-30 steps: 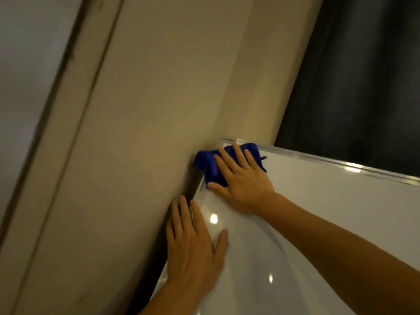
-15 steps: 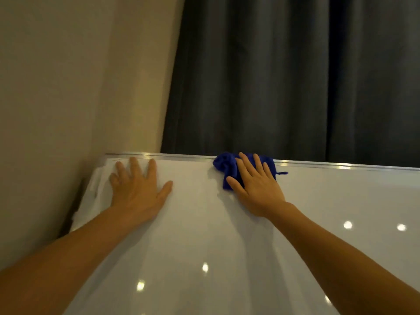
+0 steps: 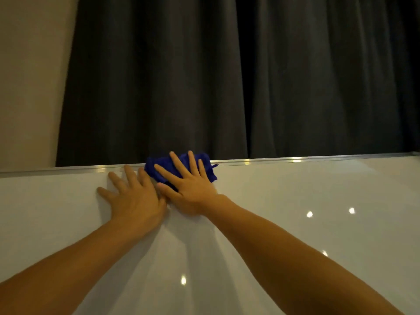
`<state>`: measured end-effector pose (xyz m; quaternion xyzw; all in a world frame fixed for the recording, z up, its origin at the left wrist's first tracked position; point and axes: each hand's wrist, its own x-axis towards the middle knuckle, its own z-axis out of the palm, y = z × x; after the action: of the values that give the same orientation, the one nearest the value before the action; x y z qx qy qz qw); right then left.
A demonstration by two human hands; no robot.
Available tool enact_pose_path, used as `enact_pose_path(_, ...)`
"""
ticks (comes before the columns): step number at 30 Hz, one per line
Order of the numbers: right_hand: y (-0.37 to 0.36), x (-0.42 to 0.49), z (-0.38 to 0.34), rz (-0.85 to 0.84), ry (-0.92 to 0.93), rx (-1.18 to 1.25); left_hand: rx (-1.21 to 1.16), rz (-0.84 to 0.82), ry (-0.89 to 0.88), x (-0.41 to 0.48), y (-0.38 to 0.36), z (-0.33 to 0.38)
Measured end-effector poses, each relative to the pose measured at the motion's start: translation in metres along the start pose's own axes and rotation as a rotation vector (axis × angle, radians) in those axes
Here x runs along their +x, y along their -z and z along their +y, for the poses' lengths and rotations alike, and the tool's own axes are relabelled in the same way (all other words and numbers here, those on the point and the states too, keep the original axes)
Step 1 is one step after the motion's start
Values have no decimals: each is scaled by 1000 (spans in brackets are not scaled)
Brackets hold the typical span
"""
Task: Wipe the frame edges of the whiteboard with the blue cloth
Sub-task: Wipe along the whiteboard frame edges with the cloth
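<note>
The whiteboard [image 3: 295, 223] fills the lower half of the view, with a thin silver frame edge [image 3: 306, 159] along its top. A bunched blue cloth [image 3: 159, 168] lies over that top edge near the middle. My right hand [image 3: 191, 187] presses flat on the cloth, fingers spread and reaching to the frame. My left hand [image 3: 134, 196] lies flat on the board surface just to the left, fingers apart, its thumb side touching the right hand. Most of the cloth is hidden under my right hand.
A dark grey curtain [image 3: 227, 76] hangs right behind the board's top edge. A beige wall [image 3: 29, 76] stands at the left. Ceiling lights reflect as small bright spots on the glossy board.
My right hand has slid the cloth rightward along the top frame from the left corner. My left hand followed to the right and now sits against the right hand. The view turned right.
</note>
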<state>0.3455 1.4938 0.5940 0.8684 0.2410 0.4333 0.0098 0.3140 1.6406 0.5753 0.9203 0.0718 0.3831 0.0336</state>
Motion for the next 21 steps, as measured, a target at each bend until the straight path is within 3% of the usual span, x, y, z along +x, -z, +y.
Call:
enact_pose_path(7,24,-46,168,117,-56,-64,-6,20,24,-6,-2,103)
enact_pose_path(12,52,-114,341,128,-367,-121,-61,23,-127,-22,-4,202)
enact_pose_path(15,70,-123,377,69,-547,-43,-74,40,-219,-31,-8,260)
enact_pose_path(17,68,-115,355,60,-436,15,-62,41,-235,-35,-10,295)
enact_pose_path(21,48,-117,306,90,-28,87,22,34,-222,-38,-20,348)
